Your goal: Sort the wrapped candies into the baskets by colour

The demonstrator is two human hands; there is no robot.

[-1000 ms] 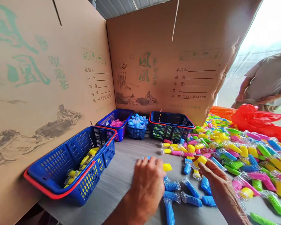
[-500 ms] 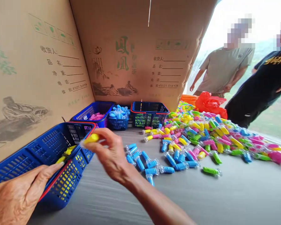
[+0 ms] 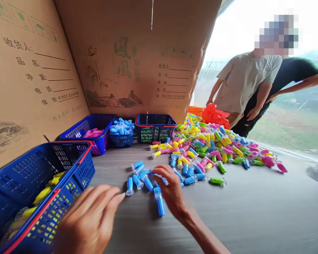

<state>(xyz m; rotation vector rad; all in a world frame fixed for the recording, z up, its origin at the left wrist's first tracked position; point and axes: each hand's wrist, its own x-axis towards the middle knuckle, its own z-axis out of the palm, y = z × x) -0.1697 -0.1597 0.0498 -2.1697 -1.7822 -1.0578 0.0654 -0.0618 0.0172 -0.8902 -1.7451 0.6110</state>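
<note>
cardboard wall [image 3: 137, 21] reads 鳳凰, 收货人, 41x31.5x41cm. right of the slatted plastic basket [image 3: 82, 172]: tubular, clear-wrapped blue pieces [image 3: 160, 206] on grey table [image 3: 254, 215]. right hand [image 3: 172, 187] at them, left hand [image 3: 90, 218] beside basket; can't tell whether either grip is clamped or apart.

left cardboard panel [image 3: 39, 84] reads 收货人, 品名, 净重, 电话, then 体积:41X31.5X41CM, with a green umbrella icon [image 3: 40, 29] up top; back cardboard panel [image 3: 145, 76] has the same lines plus big green 鳳凰 characters [image 3: 122, 49]; smaller green writing [image 3: 136, 65] beside them's too blurry, sorry
</note>
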